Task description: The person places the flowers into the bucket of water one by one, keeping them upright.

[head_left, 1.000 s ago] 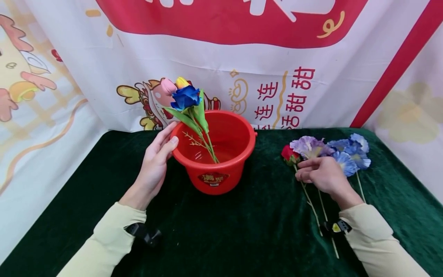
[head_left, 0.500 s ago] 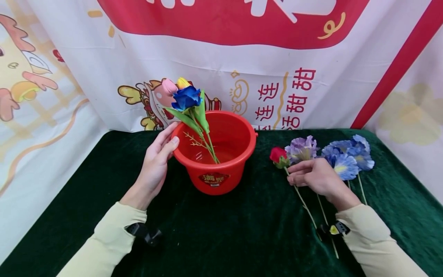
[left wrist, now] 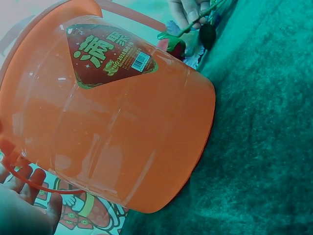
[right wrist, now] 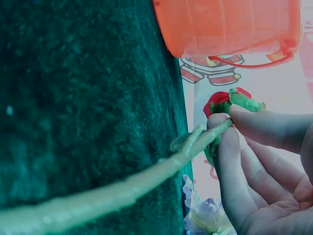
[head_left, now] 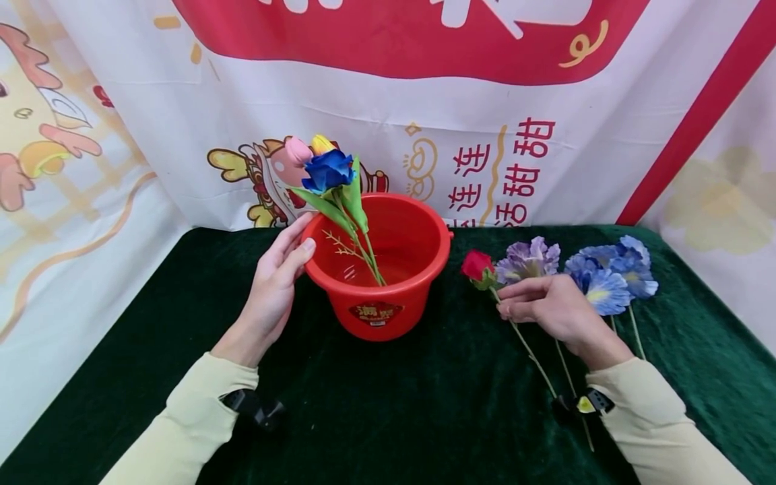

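Note:
My left hand [head_left: 271, 286] rests against the left side of the red bucket [head_left: 418, 303], thumb at the rim, fingers fairly straight. In the left wrist view the bucket's thin red handle [left wrist: 51, 189] crosses in front of those fingers [left wrist: 35, 177]. My right hand [head_left: 554, 313] pinches the stem of a red rose [head_left: 477, 265] between thumb and fingertips, just under the bloom. In the right wrist view its pale stem [right wrist: 122, 191] runs toward the camera. Inside the bucket lean a blue rose [head_left: 329, 170], a pink tulip [head_left: 297, 151] and a yellow tulip [head_left: 321, 143].
Beyond the right hand lie a purple flower [head_left: 529, 259] and blue flowers [head_left: 612, 273], their stems pointing toward me. Dark green velvet cloth [head_left: 388, 411] covers the table. A printed white backdrop [head_left: 388, 101] hangs right behind the bucket.
My right hand has moved left with the red rose, drawing it away from the purple and blue flowers. The left hand and the bucket have stayed in place.

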{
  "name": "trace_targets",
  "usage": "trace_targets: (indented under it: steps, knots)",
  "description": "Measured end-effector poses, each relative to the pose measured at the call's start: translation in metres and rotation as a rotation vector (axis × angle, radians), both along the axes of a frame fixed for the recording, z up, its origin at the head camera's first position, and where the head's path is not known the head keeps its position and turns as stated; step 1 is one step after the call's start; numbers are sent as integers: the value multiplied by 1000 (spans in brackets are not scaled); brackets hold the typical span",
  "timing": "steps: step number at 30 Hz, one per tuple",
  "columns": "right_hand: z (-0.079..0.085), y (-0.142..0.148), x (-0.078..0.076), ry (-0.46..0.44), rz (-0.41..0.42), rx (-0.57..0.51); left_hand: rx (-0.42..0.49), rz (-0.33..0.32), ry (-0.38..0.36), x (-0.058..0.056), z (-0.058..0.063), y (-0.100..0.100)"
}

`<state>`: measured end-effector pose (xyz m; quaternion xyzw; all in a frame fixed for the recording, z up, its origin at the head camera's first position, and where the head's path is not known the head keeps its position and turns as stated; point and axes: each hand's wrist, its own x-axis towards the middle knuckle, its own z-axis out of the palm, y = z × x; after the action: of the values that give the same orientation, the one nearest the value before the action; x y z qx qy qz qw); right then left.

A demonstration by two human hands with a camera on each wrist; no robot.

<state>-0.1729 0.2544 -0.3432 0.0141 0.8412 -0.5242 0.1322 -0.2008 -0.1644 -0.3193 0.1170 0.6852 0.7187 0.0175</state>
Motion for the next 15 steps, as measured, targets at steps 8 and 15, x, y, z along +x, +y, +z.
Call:
trace_targets:
  steps: [8,15]
  knots:
    - [4,1,2,9,-17,-30,0,-3,-7,0,1,1]
    - [8,-3,2,41,-48,-65,-3,-2,-12,0,1,1]
